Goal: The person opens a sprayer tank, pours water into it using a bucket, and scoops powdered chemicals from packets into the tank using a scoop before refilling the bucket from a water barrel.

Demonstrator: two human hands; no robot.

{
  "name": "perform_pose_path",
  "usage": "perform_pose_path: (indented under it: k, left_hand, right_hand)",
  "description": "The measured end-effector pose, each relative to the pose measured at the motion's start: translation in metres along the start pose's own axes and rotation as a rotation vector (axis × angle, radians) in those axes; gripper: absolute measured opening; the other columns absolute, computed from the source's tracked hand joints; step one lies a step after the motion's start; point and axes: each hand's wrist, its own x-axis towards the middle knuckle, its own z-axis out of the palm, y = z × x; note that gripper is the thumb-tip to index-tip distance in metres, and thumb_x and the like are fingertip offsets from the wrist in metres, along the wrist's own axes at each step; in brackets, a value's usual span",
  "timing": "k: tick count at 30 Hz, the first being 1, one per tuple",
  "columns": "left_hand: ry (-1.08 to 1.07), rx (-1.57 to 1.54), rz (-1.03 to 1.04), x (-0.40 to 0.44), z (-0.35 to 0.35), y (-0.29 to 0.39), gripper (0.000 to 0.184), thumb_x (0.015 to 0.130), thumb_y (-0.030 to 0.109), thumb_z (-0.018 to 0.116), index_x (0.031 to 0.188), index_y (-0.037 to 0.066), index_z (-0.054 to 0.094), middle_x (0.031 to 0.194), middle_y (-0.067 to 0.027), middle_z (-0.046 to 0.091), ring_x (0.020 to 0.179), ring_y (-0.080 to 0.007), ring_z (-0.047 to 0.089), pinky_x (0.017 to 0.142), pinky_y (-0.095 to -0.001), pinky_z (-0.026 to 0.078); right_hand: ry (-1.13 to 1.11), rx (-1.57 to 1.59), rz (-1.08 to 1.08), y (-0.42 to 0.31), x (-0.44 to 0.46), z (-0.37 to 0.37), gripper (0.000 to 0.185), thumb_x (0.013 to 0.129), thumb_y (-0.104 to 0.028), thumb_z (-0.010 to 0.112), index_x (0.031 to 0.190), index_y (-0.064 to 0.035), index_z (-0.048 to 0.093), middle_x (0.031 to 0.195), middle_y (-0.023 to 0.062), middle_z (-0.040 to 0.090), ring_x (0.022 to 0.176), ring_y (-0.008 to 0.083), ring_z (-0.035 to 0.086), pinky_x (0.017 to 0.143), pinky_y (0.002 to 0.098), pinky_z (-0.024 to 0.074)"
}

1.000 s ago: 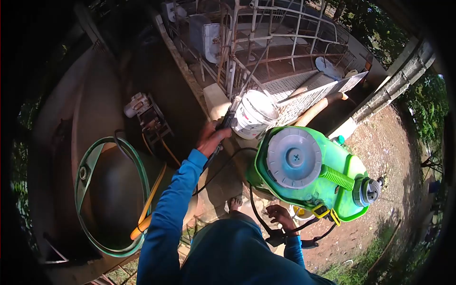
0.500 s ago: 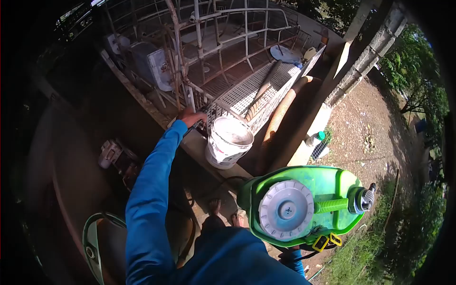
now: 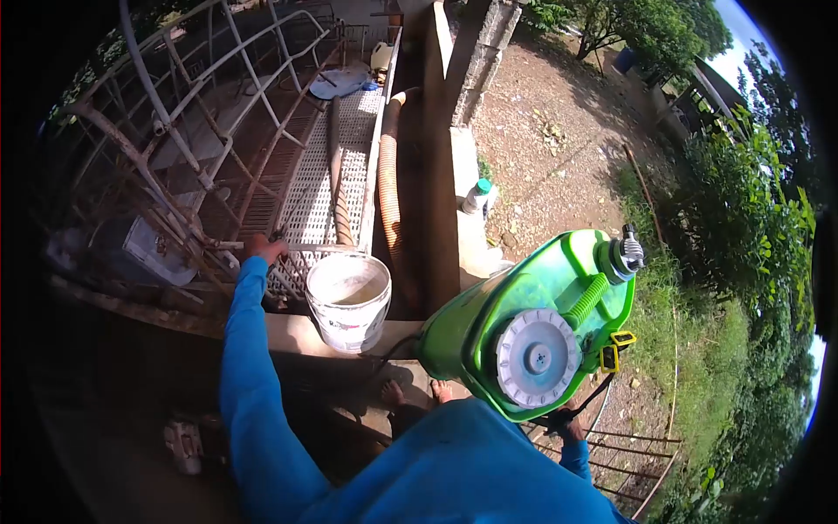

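My left hand (image 3: pixel 264 249) reaches forward, its fingers closed round the low metal rail (image 3: pixel 307 247) at the front of a pen. Just right of that hand, a white plastic bucket (image 3: pixel 348 330) stands upright on the concrete ledge, with pale residue inside. A green backpack sprayer tank (image 3: pixel 476 306) with a large greyish-white ribbed cap (image 3: pixel 539 358) is tilted at my right side. My right hand (image 3: pixel 572 425) is low behind the tank, closed at a black strap (image 3: pixel 559 417); the tank partly hides the fingers.
The pen has bent metal bars (image 3: pixel 209 96) and a white slatted floor (image 3: pixel 301 188). An orange corrugated pipe (image 3: pixel 389 175) runs along its side. A bottle with a green cap (image 3: pixel 477 197) stands on the wall beside a concrete post (image 3: pixel 483 65). Metal rods (image 3: pixel 624 472) lie lower right.
My view has swung right, so the pen and bucket appear further left. The tank appears higher and turned, and my right hand shows more. My left hand stays at the pen's front.
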Motion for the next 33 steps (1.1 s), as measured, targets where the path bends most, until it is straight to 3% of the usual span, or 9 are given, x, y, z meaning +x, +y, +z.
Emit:
perform_pose_path:
  k: [2,4,11,20,22,23,27,30,33]
  left_hand:
    - [0.172,0.058,0.055,0.009,0.018,-0.002,0.055,0.052,0.042,0.077,0.083,-0.004,0.073,0.099,-0.0309,0.069,0.094,-0.0457,0.067,0.086,-0.0455,0.055]
    - [-0.031,0.104,0.021,0.013,0.015,0.008,0.054,0.052,0.041,0.077,0.082,-0.004,0.073,0.098,-0.0309,0.069,0.093,-0.0449,0.067,0.085,-0.0465,0.055]
    - [-0.030,0.143,0.049,0.052,0.042,0.005,0.050,0.052,0.036,0.078,0.080,-0.005,0.072,0.096,-0.0292,0.070,0.092,-0.0423,0.068,0.081,-0.0464,0.057]
    - [0.199,0.335,0.402,0.099,0.074,-0.012,0.067,0.061,0.049,0.077,0.102,-0.003,0.071,0.108,-0.0294,0.067,0.100,-0.0410,0.067,0.087,-0.0470,0.054]
    - [-0.010,0.399,0.468,0.050,0.027,0.036,0.062,0.072,0.054,0.073,0.096,-0.003,0.070,0.103,-0.0278,0.068,0.100,-0.0420,0.066,0.087,-0.0477,0.053]
    - [-0.102,0.377,0.453,-0.012,-0.011,0.091,0.049,0.085,0.035,0.067,0.118,0.000,0.064,0.114,-0.0247,0.064,0.113,-0.0416,0.059,0.095,-0.0446,0.048]
    - [0.120,-0.176,1.018,-0.201,-0.065,0.211,0.031,0.096,0.020,0.054,0.118,-0.001,0.060,0.112,-0.0220,0.062,0.106,-0.0390,0.059,0.094,-0.0440,0.046]
    - [-0.010,-0.194,1.263,-0.339,-0.081,0.276,0.070,0.088,0.058,0.057,0.127,0.000,0.056,0.119,-0.0248,0.057,0.111,-0.0420,0.055,0.097,-0.0472,0.043]
    - [-0.024,0.202,1.292,-0.418,-0.065,0.303,0.089,0.072,0.064,0.071,0.139,0.010,0.047,0.135,-0.0254,0.047,0.120,-0.0456,0.048,0.100,-0.0551,0.039]
  right_hand:
    - [0.066,-0.003,-0.234,-0.041,-0.016,0.027,0.048,0.095,-0.049,0.059,0.119,-0.0069,0.061,0.090,0.0036,0.066,0.068,0.0117,0.065,0.051,0.0246,0.0458]
    - [0.093,-0.058,-0.085,-0.042,-0.018,0.018,0.051,0.092,-0.049,0.062,0.117,-0.0041,0.059,0.084,0.0022,0.064,0.059,0.0119,0.062,0.048,0.0234,0.0445]
    - [0.266,-0.053,-0.256,-0.078,-0.049,0.009,0.044,0.093,-0.043,0.067,0.105,-0.0012,0.066,0.087,0.0055,0.068,0.082,0.0155,0.064,0.071,0.0283,0.0513]
    - [0.460,0.078,-0.515,-0.143,-0.053,-0.028,0.039,0.098,-0.039,0.061,0.098,0.0000,0.066,0.092,0.0046,0.062,0.083,0.0124,0.057,0.069,0.0269,0.0495]
    - [0.497,0.013,-0.611,-0.170,-0.045,-0.031,0.035,0.098,-0.034,0.060,0.097,0.0002,0.066,0.092,0.0056,0.061,0.083,0.0133,0.058,0.069,0.0270,0.0489]
    - [0.526,-0.066,-0.709,-0.186,-0.040,-0.031,0.031,0.099,-0.030,0.060,0.096,0.0004,0.066,0.092,0.0066,0.060,0.083,0.0141,0.058,0.070,0.0271,0.0483]
    - [0.563,-0.394,-1.201,-0.244,-0.017,-0.029,0.014,0.082,-0.010,0.072,0.091,-0.0014,0.066,0.093,0.0146,0.059,0.090,0.0304,0.058,0.078,0.0400,0.0469]
    - [0.339,-0.462,-1.422,-0.266,0.014,-0.034,0.019,0.080,-0.016,0.075,0.091,-0.0039,0.065,0.096,0.0137,0.057,0.092,0.0315,0.056,0.080,0.0428,0.0447]
    - [0.118,-0.402,-1.509,-0.271,0.038,-0.029,0.021,0.085,-0.020,0.071,0.087,-0.0023,0.061,0.092,0.0138,0.054,0.089,0.0313,0.055,0.075,0.0419,0.0466]
